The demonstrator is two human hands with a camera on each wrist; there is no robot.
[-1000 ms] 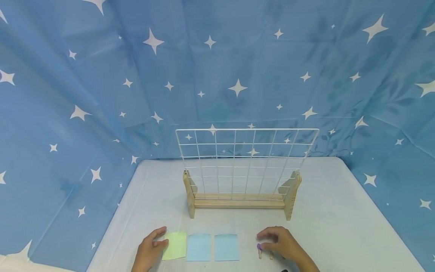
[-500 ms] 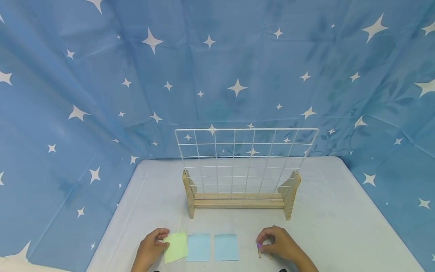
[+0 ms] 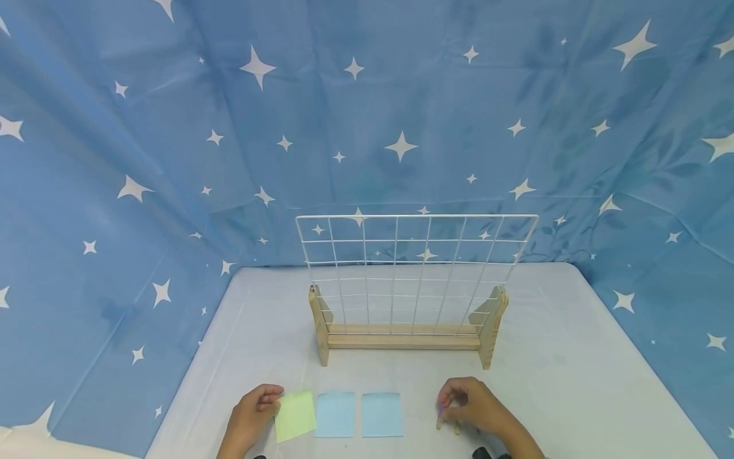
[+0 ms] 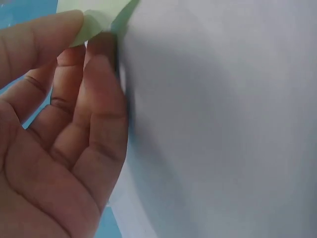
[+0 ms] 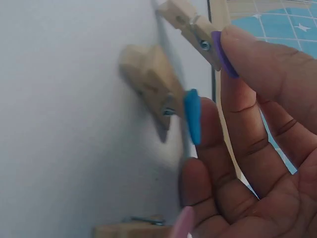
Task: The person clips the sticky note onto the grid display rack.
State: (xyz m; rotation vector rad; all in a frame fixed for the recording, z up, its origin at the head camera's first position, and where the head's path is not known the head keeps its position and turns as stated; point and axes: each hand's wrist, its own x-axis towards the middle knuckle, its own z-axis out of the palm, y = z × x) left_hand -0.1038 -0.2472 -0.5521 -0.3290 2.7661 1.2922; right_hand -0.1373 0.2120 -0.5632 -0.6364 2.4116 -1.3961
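Note:
At the left of the table in the head view, my left hand (image 3: 252, 413) pinches the left edge of a light green sticky note (image 3: 297, 417). The left wrist view shows my thumb on the note's bent corner, with fingers behind it. To the right, my right hand (image 3: 478, 408) grips a small wooden clothespin (image 5: 197, 32) by its purple button, between thumb and fingers. A second clothespin (image 5: 151, 79) with a blue button lies beside those fingers. Lower in that view, another clothespin (image 5: 130, 230) is partly cut off, near a pink button.
Two light blue sticky notes (image 3: 335, 415) lie side by side between the hands. Behind them stands a white wire grid (image 3: 418, 260) in a wooden stand (image 3: 404, 342). A blue star-patterned cloth (image 3: 367, 127) hangs around the white table (image 3: 568, 357).
The green note has tilted slightly with my left hand now pinching its edge. My right fingers have closed on the purple-buttoned clothespin and shifted it slightly, tilting it.

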